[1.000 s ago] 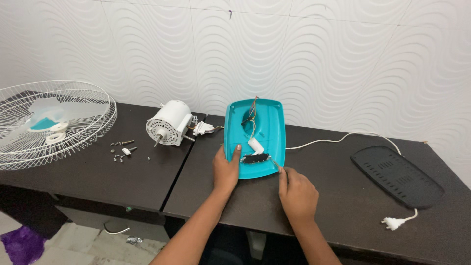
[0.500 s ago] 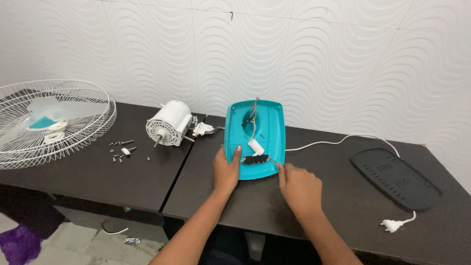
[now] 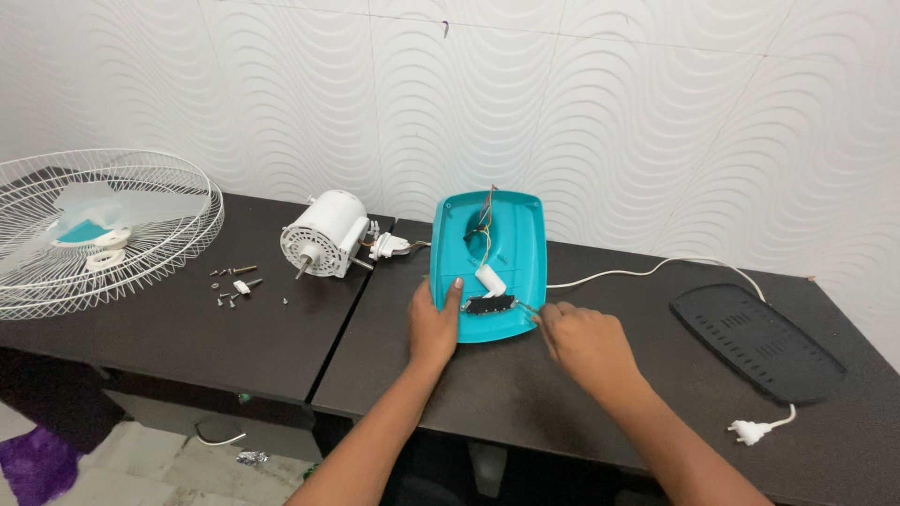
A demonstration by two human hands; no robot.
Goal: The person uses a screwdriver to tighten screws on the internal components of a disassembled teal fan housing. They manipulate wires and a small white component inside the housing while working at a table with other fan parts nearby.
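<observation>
1. Teal fan housing (image 3: 511,239) lies flat on the dark counter (image 3: 281,347), open side up, with coloured wires (image 3: 485,220) and a black switch strip (image 3: 490,305) inside its near end.
2. Left hand (image 3: 433,323) rests on the housing's near left corner, thumb over the rim, pinning it down; its fingers grip nothing else.
3. Right hand (image 3: 586,342) has moved in from the bare counter a second ago: its fingers are now clenched around a thin metal tool (image 3: 527,307), apparently a screwdriver, whose tip touches the strip.
4. So the work has passed from steadying to working on the strip.
5. Left of the left fingers lie the white motor (image 3: 323,245), loose screws (image 3: 239,281) and the wire guard (image 3: 103,230); right of the right fingers lie the black cover (image 3: 759,342) and the plug (image 3: 750,431).
</observation>
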